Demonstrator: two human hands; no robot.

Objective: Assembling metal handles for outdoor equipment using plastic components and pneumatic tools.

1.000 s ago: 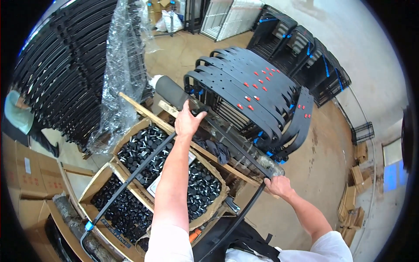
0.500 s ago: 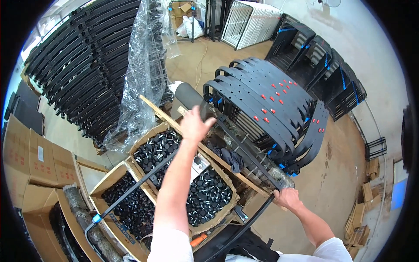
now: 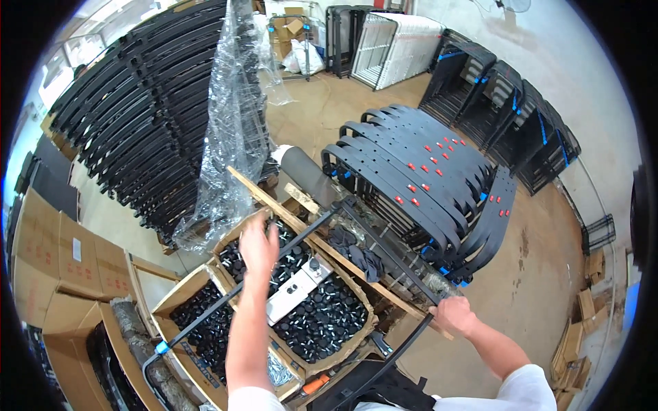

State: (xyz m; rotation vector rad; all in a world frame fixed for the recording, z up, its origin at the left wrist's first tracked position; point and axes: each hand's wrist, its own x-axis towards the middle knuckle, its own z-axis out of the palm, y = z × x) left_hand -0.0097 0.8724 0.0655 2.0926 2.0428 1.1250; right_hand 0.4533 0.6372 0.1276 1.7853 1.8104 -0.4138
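Right hand (image 3: 454, 315) grips the black frame (image 3: 384, 264); left hand (image 3: 258, 248) is open over the box (image 3: 343, 339).
The frame lies across the box of black caps (image 3: 322, 322). Hold it tight and steady. The plastic wrap (image 3: 236, 123) and stacked frames (image 3: 418, 178) stand near, so move slowly.

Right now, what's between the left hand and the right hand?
In the head view, between the left hand and the right hand: a cardboard box of small black parts, a grey metal piece on them, a wooden slat, dark gloves.
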